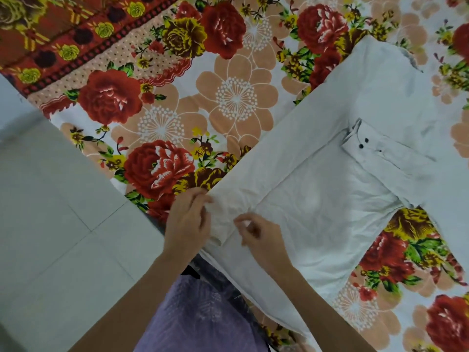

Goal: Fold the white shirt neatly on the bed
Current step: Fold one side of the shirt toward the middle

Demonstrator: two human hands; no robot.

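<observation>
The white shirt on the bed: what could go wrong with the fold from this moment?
1. Both hands, left hand and right hand, pinch the white shirt at its wrinkled near end; folding now may lock in the creases.
2. That end lies at the bed's edge by the floor, so it could slip off.
3. The cuff lies folded across the body and may shift when the cloth is pulled.

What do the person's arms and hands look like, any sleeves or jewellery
Both forearms are bare up to the frame edge, with no sleeves in view. The left hand and right hand show no rings, bracelets, watch or gloves. Nails look short and unpainted, though the picture is soft. Below the arms, a purple patterned garment is worn.
</observation>
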